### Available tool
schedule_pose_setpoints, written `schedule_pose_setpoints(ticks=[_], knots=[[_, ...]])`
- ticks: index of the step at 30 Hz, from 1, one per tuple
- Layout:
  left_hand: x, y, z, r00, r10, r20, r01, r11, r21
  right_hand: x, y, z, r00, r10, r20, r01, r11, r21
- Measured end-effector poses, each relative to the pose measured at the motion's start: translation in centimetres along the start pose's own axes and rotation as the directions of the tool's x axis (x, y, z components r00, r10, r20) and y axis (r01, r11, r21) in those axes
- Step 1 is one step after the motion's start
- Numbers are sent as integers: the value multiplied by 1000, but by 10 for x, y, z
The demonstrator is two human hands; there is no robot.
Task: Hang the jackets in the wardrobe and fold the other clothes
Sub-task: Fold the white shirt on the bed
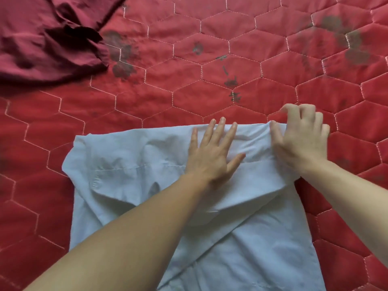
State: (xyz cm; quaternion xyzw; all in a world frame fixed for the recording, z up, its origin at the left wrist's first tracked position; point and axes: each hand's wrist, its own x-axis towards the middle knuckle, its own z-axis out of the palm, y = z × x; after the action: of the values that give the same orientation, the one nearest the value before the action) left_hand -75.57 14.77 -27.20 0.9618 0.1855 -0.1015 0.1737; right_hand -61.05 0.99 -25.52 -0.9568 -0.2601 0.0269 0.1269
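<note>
A pale blue shirt [130, 171] lies spread on the red quilted bedcover [189, 95], partly folded, with one side laid over its middle. My left hand [212, 152] presses flat on the shirt near its far edge, fingers straight. Just to the right, my right hand [302, 137] sits at the shirt's far right corner, its thumb on the cloth and its fingers curled over the folded edge. A dark red garment [46, 38] lies crumpled at the far left of the bed.
The bedcover has hexagon stitching and dark printed patches [123, 57] across its far side. Bare quilt lies beyond the shirt and on both sides of it.
</note>
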Motion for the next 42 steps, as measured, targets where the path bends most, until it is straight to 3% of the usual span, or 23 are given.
schedule_pose_setpoints(ticks=[2, 6, 11, 16, 20, 22, 24, 27, 29, 32, 33, 34, 37, 39, 40, 42], knots=[[-18, -36, -12, 999, -35, -14, 35, 999, 22, -18, -39, 4, 983, -182, -22, 183, 981, 63], [-61, -125, -36, 971, -238, -34, 240, 969, 54, -59, -134, 25, 860, -495, 125, 486, 868, 99], [-116, -216, -51, 876, -471, -99, 469, 882, -50, -82, -222, 54, 773, -541, 331, 543, 834, 97], [-123, -249, -60, 738, -617, -274, 464, 759, -457, -82, -279, 70, 756, -584, 296, 587, 805, 88], [-115, -251, -70, 606, -785, -126, 431, 458, -777, -86, -311, 81, 725, -591, 353, 601, 794, 93], [-116, -256, -73, 574, -819, -19, 406, 305, -861, -92, -321, 87, 718, -560, 414, 590, 805, 65], [-122, -261, -73, 574, -817, 56, 409, 227, -884, -97, -328, 92, 731, -556, 395, 594, 804, 32], [-127, -268, -74, 592, -786, 179, 521, 203, -829, -95, -328, 92, 761, -575, 302, 581, 810, 78], [-127, -269, -82, 617, -743, 260, 561, 184, -807, -90, -321, 89, 796, -522, 306, 471, 852, 228], [-128, -269, -94, 567, -673, 476, 590, -72, -804, -83, -312, 79, 892, -351, 286, 178, 852, 492], [-129, -267, -96, 567, -661, 492, 563, -126, -817, -80, -310, 77, 912, -305, 274, 115, 832, 543], [-130, -264, -96, 588, -683, 433, 525, -85, -847, -77, -309, 75, 925, -274, 261, 78, 813, 577], [-135, -252, -89, 659, -750, -58, 403, 417, -815, -72, -310, 70, 946, -223, 234, 25, 771, 636], [-136, -242, -84, 715, -637, -287, 322, 665, -674, -72, -311, 67, 953, -207, 219, 10, 747, 664], [-135, -238, -80, 762, -562, -322, 290, 741, -606, -74, -312, 66, 954, -216, 209, 18, 737, 676], [-131, -232, -70, 846, -467, -258, 296, 813, -502, -77, -315, 62, 944, -276, 182, 77, 718, 692]])
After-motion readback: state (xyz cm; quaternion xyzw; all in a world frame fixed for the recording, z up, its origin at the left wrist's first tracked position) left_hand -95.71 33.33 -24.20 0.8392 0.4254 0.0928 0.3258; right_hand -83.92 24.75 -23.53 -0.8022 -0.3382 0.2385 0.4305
